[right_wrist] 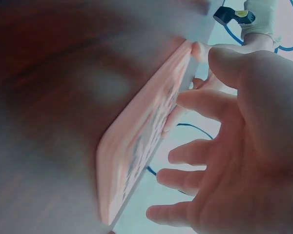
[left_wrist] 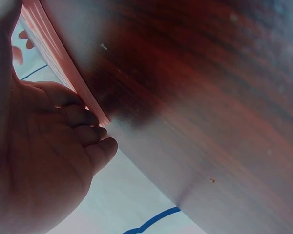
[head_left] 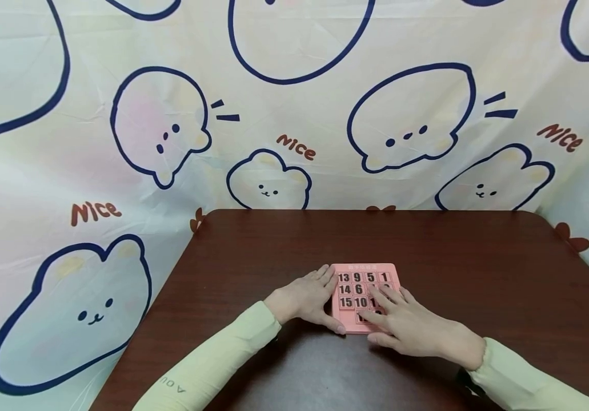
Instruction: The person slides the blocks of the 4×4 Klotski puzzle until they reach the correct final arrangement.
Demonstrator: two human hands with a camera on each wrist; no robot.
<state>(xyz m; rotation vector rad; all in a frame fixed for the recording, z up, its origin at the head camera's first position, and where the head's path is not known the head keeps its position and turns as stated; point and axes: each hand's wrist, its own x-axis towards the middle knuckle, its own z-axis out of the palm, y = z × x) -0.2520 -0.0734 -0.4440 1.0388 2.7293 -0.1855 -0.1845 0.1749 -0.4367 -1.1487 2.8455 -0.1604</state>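
A pink sliding number puzzle [head_left: 364, 267] lies flat on the dark table, its tiles bearing black numbers. In the head view 13, 9, 5 and 1 make up the top row, and a bare slot shows at the lower left corner. My left hand [head_left: 307, 297] rests along the puzzle's left side, extended fingers near the upper corner and thumb at the lower one. Over the right part of the tiles spreads my right hand [head_left: 412, 325], its fingers loosely extended and covering several numbers. The right wrist view shows those fingers [right_wrist: 188, 152] apart above the board's face.
The brown table [head_left: 253, 240] reaches back to a pale cloth [head_left: 325, 182] printed with cartoon outlines. Light green sleeves cover both forearms, and a dark device [right_wrist: 234, 17] sits at the left wrist in the right wrist view.
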